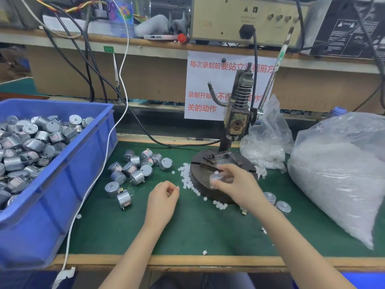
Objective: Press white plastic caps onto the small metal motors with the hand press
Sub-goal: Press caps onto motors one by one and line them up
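Observation:
The hand press [237,113] stands on a round dark metal base [200,176] at the middle of the green mat. My right hand [235,182] grips a small metal motor [216,179], blurred, over the front of the base. My left hand [164,197] hovers over the mat with fingers curled and pinches a small white cap [177,187] at its fingertips. Loose white caps [187,180] lie scattered along the base's left and front edge. Several bare motors [135,170] lie in a heap left of the press. Two motors [277,202] lie right of my right forearm.
A blue bin [83,170] full of motors sits at the left. Two clear plastic bags of white caps [341,170] fill the right side. The press lever [275,71] slants up to the right. Cables [116,126] hang across the mat's left part.

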### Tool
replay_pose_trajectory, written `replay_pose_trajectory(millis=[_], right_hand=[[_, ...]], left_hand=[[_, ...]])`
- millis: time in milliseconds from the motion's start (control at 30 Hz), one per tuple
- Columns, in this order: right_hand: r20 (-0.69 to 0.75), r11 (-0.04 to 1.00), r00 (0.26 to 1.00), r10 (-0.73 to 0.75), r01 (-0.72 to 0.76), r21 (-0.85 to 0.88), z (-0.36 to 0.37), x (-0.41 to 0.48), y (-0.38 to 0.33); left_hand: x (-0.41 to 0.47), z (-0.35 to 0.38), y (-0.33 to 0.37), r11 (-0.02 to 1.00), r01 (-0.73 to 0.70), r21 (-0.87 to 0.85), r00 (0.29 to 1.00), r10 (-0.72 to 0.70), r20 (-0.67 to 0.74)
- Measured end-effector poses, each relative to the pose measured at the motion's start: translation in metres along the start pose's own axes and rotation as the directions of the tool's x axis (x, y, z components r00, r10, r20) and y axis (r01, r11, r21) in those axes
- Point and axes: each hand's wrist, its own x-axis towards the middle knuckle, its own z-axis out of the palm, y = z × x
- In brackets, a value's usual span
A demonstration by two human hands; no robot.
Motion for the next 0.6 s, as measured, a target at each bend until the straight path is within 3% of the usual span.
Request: replay_pose_trajectory(millis=[67,200,600], right_hand=[[-0.079,0.999,0.997,-0.020,0.022,0.027,-0.009,0.010,0.007],[-0.166,0.991,0.985,-0.051,0.030,-0.129,-0.014,0.033,0.018],[-0.243,0.940,0.968,-0.068,-0.020,-0.342,0.003,0.062,0.034]], left_hand=[[0.000,0.000,0.000,1.000,0.007,-0.001,1.000,-0.007,-0.001],[0.001,0.001,-0.001,1.000,0.019,-0.003,1.000,-0.019,-0.004],[0.003,0.002,-0.002,0.999,0.038,-0.024,0.999,-0.039,-0.011]])
